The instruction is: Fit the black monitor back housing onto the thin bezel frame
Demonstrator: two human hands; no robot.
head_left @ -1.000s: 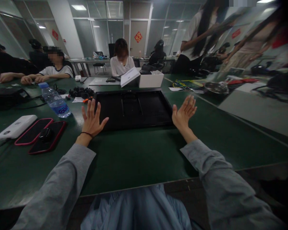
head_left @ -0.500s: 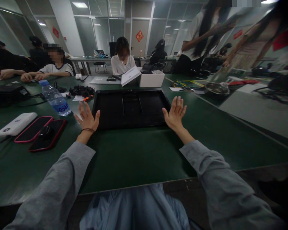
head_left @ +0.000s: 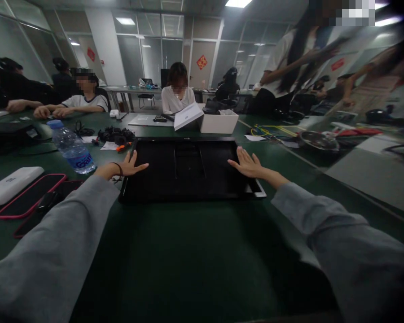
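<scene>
A flat black rectangular tray-like panel (head_left: 155,179) with a raised rim lies on the green table ahead of me. Two thin bars stand out at its middle. Over its left edge my left hand (head_left: 131,166) is spread, palm down, with a dark band at the wrist. My right hand (head_left: 245,163) is at the right edge, its fingers stretched out and thumb pointing inward. Neither hand grips anything; whether they touch the panel I cannot tell. A light patch shows at the panel's near right corner.
Left of the panel stand a water bottle (head_left: 72,148), a white power bank (head_left: 15,185) and red-edged phones (head_left: 33,193). Behind it are a white box (head_left: 218,123) and its tilted lid (head_left: 188,116). A metal pan (head_left: 318,141) lies right. Several people sit or stand around.
Both hands have turned from raised palms to reaching inward over the panel's side edges. The camera view has shifted, and the panel appears lower and nearer.
</scene>
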